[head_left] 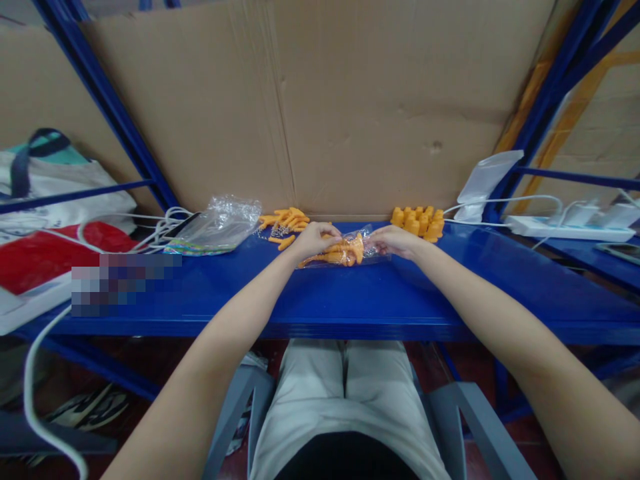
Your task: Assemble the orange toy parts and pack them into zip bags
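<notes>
In the head view, a clear plastic bag (381, 256) lies on the blue tabletop, with several long orange pieces (345, 253) in it. My left hand (316, 241) is closed at the bag's left part, its fingers curled over the orange pieces. At the opposite end, my right hand (395, 241) pinches the edge of the bag. Just left of my left hand is a loose pile of orange pieces with small metal chains (286, 220). Behind my right hand stand several knobby orange pieces (419, 221), grouped closely together.
Flat clear plastic bags (220, 230) lie on the left of the blue table (350, 300), near white cables (165, 227) and a red item (107, 240). A white power strip (570, 228) is at right. A cardboard sheet (350, 107) closes off the back between blue posts.
</notes>
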Tool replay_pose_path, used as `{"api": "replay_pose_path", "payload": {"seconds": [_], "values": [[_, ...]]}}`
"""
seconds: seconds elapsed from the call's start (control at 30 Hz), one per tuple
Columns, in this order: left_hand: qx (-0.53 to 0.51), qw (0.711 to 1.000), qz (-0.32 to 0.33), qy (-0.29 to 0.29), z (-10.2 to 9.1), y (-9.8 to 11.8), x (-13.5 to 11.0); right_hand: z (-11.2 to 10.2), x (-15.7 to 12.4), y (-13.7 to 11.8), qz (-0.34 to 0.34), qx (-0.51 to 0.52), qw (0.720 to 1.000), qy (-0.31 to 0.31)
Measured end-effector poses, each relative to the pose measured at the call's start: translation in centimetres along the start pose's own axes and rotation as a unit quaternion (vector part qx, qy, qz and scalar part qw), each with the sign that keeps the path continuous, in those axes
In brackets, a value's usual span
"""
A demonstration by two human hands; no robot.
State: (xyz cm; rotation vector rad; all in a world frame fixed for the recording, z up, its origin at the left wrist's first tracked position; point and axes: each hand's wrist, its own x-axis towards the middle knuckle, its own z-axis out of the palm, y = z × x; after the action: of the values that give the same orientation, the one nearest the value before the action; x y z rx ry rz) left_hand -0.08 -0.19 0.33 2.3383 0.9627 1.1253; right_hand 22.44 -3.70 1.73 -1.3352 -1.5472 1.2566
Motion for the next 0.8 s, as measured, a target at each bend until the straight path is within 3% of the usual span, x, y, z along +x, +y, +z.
{"api": "replay_pose_path", "payload": {"seconds": [0.37, 0.5, 0.57, 0.7, 0.8], "values": [[0.000, 0.999, -0.035, -0.007, -0.3, 1.1, -0.3, 0.7, 0.1, 0.4, -0.021, 0.051, 0.995, -0.078], [-0.018, 0.999, -0.048, -0.007, -0.6, 1.3, -0.1, 1.0, 0.1, 0.4, -0.032, 0.064, 0.995, -0.068], [-0.022, 0.997, -0.076, 0.022, -1.2, 1.2, 0.1, 1.1, 0.1, 0.3, -0.025, 0.083, 0.994, -0.064], [0.093, 0.970, -0.198, 0.111, -2.9, -0.1, 0.2, 1.1, 0.0, 0.4, -0.003, 0.107, 0.992, -0.071], [0.191, 0.950, -0.235, 0.072, -3.9, -1.7, 0.0, 1.1, 0.1, 0.6, 0.005, 0.104, 0.991, -0.081]]}}
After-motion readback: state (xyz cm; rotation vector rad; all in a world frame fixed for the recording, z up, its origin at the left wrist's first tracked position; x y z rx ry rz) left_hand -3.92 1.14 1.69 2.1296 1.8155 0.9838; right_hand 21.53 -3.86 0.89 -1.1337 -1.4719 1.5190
